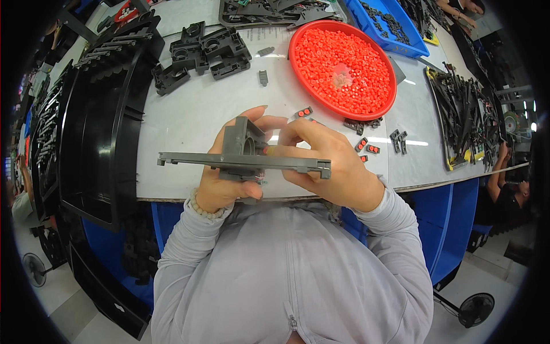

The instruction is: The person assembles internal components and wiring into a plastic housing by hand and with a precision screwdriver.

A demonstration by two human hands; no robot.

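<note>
Above the near edge of the table I hold a dark grey plastic housing [232,140] with a long, narrow bar running crosswise. My left hand [216,188] is closed round its block-shaped middle, thumb below and fingers behind. On the other side, my right hand [341,166] has bent fingers pressed against the housing near its round opening. A speck of red shows by those fingertips; whether it is a separate small piece I cannot make out. Just beyond my right hand lie several small dark clips [372,149] with red inserts.
A red round tray [296,71] full of small red pieces stands behind my right hand. Several dark grey housings [209,49] lie at the back left, beside a black crate [129,137]. A blue bin [421,50] and a tray of dark strips [464,114] are right.
</note>
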